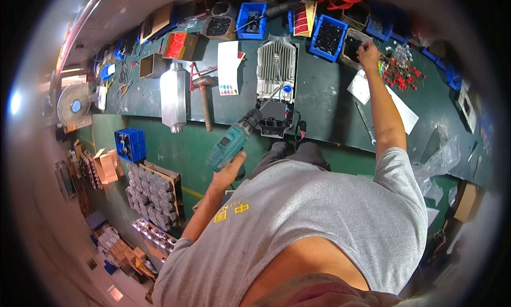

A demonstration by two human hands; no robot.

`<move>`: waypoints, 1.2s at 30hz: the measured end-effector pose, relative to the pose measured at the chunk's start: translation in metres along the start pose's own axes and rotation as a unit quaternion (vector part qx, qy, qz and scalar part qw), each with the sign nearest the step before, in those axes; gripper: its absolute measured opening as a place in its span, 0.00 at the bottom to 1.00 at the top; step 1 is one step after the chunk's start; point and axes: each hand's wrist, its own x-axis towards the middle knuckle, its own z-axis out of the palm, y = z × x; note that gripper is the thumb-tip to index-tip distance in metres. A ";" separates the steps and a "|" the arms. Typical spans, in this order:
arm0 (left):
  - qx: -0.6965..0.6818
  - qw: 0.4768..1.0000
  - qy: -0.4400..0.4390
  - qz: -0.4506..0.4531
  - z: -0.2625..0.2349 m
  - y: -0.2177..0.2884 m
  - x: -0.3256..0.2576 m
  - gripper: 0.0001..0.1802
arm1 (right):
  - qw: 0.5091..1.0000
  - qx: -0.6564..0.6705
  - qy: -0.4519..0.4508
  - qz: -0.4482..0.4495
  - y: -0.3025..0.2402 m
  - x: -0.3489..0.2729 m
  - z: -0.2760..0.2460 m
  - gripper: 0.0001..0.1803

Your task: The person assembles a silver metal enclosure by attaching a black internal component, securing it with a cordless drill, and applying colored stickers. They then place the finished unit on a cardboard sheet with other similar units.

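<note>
My left hand (231,168) is wrapped round the grip of a teal cordless drill (232,139). Its long bit points toward a grey finned metal housing (276,67), which has a blue round part and an open dark compartment at its near end. At the back right, my right hand (368,56) is at the rim of a box of dark small parts (351,45). The fingers there are curled together, and whatever they hold is hidden. Beside that box stands a blue bin of small black parts (328,38).
A hammer (205,99), a silver metal housing (173,97) and a white sheet (228,67) lie left on the green bench. Red-tipped wired parts (402,70), a wrench (365,122) and plastic bags (442,155) are right. A blue crate (130,144) stands on the floor.
</note>
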 end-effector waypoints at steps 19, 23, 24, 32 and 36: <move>-0.202 0.968 -0.144 -0.035 -0.050 -0.044 0.022 0.17 | 0.653 0.653 -0.178 0.341 -0.204 -0.297 -0.006 0.11; -0.206 0.966 -0.151 -0.031 -0.056 -0.052 0.022 0.17 | 0.636 0.664 -0.183 0.349 -0.212 -0.307 -0.002 0.11; -0.210 0.965 -0.151 -0.032 -0.057 -0.052 0.022 0.17 | 0.635 0.665 -0.183 0.348 -0.213 -0.308 -0.001 0.11; -0.182 0.963 -0.195 -0.044 -0.080 -0.060 0.031 0.18 | 0.711 0.595 -0.230 0.297 -0.217 -0.311 -0.007 0.10; -0.194 0.956 -0.204 -0.077 -0.094 -0.063 0.037 0.17 | 0.716 0.564 -0.283 0.299 -0.221 -0.308 -0.015 0.10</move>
